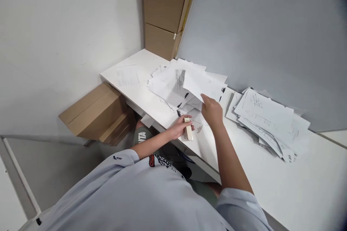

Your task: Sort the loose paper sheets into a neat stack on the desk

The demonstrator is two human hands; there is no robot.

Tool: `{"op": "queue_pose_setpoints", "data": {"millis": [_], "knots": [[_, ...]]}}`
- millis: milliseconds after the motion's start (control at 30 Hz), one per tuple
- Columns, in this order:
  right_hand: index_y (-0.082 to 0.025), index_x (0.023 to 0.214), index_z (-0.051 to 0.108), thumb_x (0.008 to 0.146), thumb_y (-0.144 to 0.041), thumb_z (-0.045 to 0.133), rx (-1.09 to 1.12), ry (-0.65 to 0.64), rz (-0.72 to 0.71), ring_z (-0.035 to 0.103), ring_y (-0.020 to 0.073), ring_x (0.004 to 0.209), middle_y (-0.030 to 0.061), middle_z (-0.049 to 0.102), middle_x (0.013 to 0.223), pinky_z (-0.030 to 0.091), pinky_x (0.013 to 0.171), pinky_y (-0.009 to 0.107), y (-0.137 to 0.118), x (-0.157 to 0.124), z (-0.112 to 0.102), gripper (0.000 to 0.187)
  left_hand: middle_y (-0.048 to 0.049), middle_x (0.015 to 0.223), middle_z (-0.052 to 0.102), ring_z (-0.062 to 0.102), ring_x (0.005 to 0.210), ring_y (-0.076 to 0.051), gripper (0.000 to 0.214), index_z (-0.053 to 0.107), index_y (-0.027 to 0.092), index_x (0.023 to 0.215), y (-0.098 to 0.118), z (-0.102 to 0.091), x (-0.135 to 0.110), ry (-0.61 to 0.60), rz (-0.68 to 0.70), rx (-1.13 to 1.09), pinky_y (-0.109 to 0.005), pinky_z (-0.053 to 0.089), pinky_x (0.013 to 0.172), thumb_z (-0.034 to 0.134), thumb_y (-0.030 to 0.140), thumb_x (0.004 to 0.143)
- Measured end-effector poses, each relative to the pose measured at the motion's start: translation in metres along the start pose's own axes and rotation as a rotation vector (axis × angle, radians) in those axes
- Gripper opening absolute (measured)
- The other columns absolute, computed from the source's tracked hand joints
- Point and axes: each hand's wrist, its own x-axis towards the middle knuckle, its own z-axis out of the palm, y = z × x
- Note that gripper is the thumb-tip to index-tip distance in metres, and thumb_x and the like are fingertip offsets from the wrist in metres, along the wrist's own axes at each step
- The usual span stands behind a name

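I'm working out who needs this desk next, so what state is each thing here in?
Loose papers: spread in an untidy fan
Raised sheet: lifted above the loose papers, tilted
Right hand: pinching the raised sheet
Stapler: looks shut
Left hand: gripping the stapler
Paper stack: overlapping, edges uneven
Lone sheet: lying flat
Cardboard boxes: stacked in the corner

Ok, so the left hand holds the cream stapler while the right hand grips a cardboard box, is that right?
Not quite: in the head view, the right hand grips white paper sheets, not a cardboard box. The left hand does hold the cream stapler.
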Motion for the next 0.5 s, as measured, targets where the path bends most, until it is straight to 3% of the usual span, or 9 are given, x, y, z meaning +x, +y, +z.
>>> {"op": "queue_pose_setpoints", "data": {"millis": [100, 200, 300, 400, 500], "knots": [[-0.013, 0.136, 0.049, 0.090, -0.011, 0.032, -0.009, -0.162, -0.036, 0.055, 0.0277, 0.116, 0.0163, 0.055, 0.138, 0.046, 0.086, 0.038, -0.034, 0.031, 0.015, 0.049, 0.0039, 0.076, 0.056, 0.062, 0.070, -0.012, 0.047, 0.052, 0.020, 0.103, -0.003, 0.003, -0.005, 0.021, 0.067, 0.038, -0.032, 0.049, 0.079, 0.082, 0.028, 0.068], [-0.014, 0.134, 0.048, 0.093, -0.012, 0.028, -0.034, -0.298, -0.016, 0.052, 0.0264, 0.119, 0.0160, 0.049, 0.144, 0.045, 0.088, 0.038, -0.053, 0.064, 0.036, 0.047, 0.0038, 0.078, 0.056, 0.062, 0.072, -0.013, 0.048, 0.051, 0.020, 0.104, -0.005, 0.005, -0.007, 0.026, 0.079, 0.092, -0.030, 0.047, 0.075, 0.081, 0.030, 0.067], [-0.011, 0.136, 0.045, 0.097, -0.026, 0.032, -0.051, -0.325, -0.014, 0.045, 0.0286, 0.127, 0.0197, 0.044, 0.146, 0.042, 0.095, 0.041, -0.056, 0.092, 0.053, 0.043, 0.0041, 0.077, 0.055, 0.061, 0.071, -0.013, 0.048, 0.052, 0.020, 0.103, -0.007, 0.003, -0.003, 0.027, 0.075, 0.106, -0.031, 0.047, 0.075, 0.081, 0.027, 0.066], [-0.006, 0.138, 0.040, 0.095, -0.047, 0.042, -0.078, -0.322, 0.020, 0.043, 0.0332, 0.127, 0.0243, 0.048, 0.141, 0.037, 0.098, 0.044, -0.055, 0.111, 0.063, 0.060, 0.0035, 0.078, 0.054, 0.060, 0.069, -0.013, 0.045, 0.052, 0.019, 0.102, -0.008, -0.001, 0.003, 0.023, 0.064, 0.050, -0.036, 0.050, 0.078, 0.081, 0.025, 0.067], [-0.006, 0.135, 0.043, 0.095, -0.045, 0.043, -0.094, -0.304, 0.050, 0.050, 0.0321, 0.116, 0.0228, 0.059, 0.125, 0.037, 0.096, 0.041, -0.055, 0.120, 0.068, 0.056, 0.0030, 0.080, 0.055, 0.060, 0.069, -0.012, 0.045, 0.053, 0.019, 0.101, -0.007, -0.004, 0.006, 0.013, 0.049, -0.011, -0.036, 0.053, 0.077, 0.082, 0.023, 0.066]]}}
